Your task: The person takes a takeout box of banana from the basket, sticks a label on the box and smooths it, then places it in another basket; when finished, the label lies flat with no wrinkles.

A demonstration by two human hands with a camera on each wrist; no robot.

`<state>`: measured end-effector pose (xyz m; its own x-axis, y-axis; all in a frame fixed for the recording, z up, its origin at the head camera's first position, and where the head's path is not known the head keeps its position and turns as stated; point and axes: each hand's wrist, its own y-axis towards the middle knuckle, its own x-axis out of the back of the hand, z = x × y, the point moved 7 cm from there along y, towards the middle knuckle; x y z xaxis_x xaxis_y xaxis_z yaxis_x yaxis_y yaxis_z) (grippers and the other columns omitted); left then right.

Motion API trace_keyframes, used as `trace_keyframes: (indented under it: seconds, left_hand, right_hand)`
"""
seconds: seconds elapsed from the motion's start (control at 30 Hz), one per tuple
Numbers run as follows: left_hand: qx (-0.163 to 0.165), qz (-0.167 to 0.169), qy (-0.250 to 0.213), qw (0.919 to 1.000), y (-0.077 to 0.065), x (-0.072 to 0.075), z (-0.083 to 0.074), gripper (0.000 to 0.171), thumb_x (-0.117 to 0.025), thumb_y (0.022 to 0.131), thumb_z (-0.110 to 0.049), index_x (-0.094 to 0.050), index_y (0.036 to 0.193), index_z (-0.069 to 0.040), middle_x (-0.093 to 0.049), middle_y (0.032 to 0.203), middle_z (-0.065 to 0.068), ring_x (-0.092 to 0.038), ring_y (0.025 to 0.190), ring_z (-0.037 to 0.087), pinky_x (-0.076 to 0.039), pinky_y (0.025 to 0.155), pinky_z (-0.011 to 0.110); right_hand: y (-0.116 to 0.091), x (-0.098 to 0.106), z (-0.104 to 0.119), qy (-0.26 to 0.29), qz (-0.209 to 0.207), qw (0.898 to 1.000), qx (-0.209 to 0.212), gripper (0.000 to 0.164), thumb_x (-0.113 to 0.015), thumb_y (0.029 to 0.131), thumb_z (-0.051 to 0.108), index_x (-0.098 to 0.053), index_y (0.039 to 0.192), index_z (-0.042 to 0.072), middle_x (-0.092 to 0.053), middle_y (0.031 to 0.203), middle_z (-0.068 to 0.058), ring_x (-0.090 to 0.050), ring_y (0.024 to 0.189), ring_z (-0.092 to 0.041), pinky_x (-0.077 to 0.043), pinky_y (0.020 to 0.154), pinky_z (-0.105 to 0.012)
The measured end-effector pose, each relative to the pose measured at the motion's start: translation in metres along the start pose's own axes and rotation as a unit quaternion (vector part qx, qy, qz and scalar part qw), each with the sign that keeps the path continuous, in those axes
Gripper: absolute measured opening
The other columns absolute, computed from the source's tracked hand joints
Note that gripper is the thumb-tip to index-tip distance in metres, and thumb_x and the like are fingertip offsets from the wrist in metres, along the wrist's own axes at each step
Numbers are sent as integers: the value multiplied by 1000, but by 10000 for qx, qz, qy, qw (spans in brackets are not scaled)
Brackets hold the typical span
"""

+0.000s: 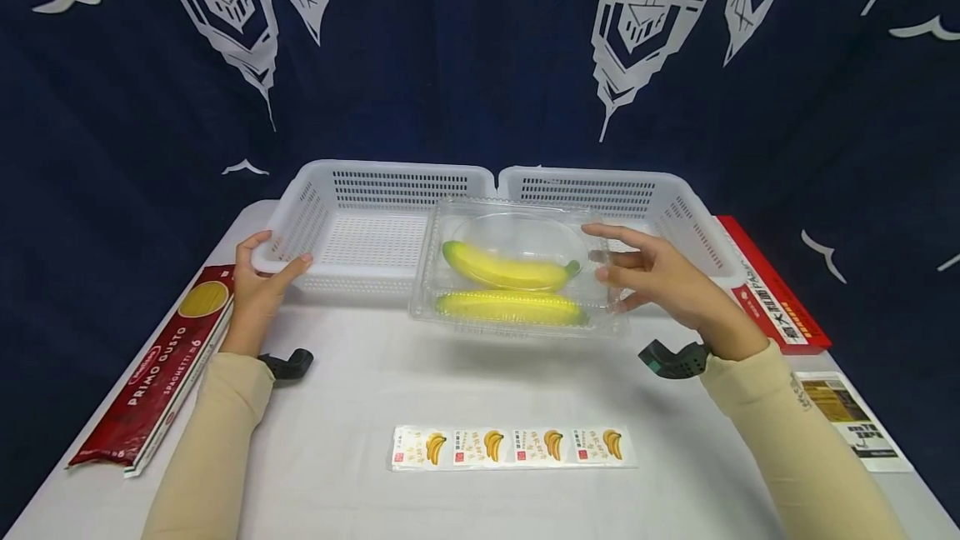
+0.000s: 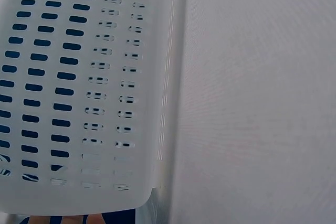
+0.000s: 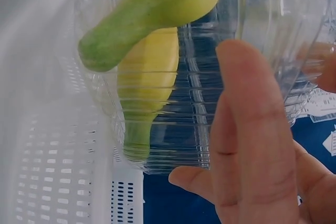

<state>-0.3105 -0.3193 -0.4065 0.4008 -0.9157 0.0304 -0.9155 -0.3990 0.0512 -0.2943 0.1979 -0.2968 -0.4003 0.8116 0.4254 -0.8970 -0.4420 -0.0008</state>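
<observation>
My right hand grips the right end of a clear plastic clamshell box, which is raised above the table and overlaps both baskets in the head view. Two yellow bananas, one behind and one in front, lie inside it, their green tips showing in the right wrist view. Thumb and fingers of that hand spread around the box's ribbed side. At the left, my left hand holds the near left corner of a white slotted basket; only its fingertips show in the left wrist view.
A second white basket stands at the right, beside the first. A strip of several banana stickers lies in front. Red spaghetti packet at left; red box and printed card at right. A dark blue patterned curtain hangs behind.
</observation>
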Motion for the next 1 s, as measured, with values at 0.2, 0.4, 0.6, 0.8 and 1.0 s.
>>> trace_keyframes:
  seconds: [0.2, 0.4, 0.6, 0.8, 1.0]
  left_hand:
    - [59, -10, 60, 10000, 0, 0, 1, 77, -75, 102, -12, -31, 161, -32, -31, 172, 10, -41, 146, 27, -36, 127, 39]
    - [85, 0, 28, 10000, 0, 0, 1, 77, -75, 102, -12, -31, 162, -32, -31, 172, 10, -40, 147, 27, -36, 127, 39]
    - [109, -20, 52, 9999, 1, 1, 0, 76, -75, 102, -13, -32, 160, -34, -31, 172, 10, -40, 146, 26, -35, 127, 38]
    - [107, -24, 39, 9999, 1, 0, 0, 75, -75, 102, -12, -32, 159, -34, -31, 172, 10, -40, 147, 26, -35, 127, 37]
    - [176, -44, 71, 9998, 2, 1, 1, 75, -75, 103, -13, -31, 159, -35, -30, 173, 9, -38, 149, 27, -35, 127, 38]
  right_hand:
    - [-9, -3, -5, 111, 10, 9999, -10, 64, -68, 105, 9, -43, 164, 7, -51, 157, -32, -61, 133, -41, -68, 76, -42]
    - [-22, -5, -7, -35, 37, 10000, 49, 62, -68, 105, 10, -46, 163, 8, -53, 155, -32, -66, 127, -29, -68, 73, -45]
    - [-31, -9, -13, 56, 175, 9998, 32, 63, -65, 103, 8, -46, 162, 9, -51, 156, -34, -68, 118, -22, -68, 71, -46]
    - [-39, -13, -23, 238, 251, 9994, 54, 60, -66, 102, 6, -56, 159, 22, -50, 156, -35, -70, 106, -19, -67, 69, -46]
    - [-44, -21, -30, 511, 422, 9975, 244, 63, -63, 102, 0, -61, 151, 39, -49, 152, -39, -74, 81, -24, -67, 67, -45]
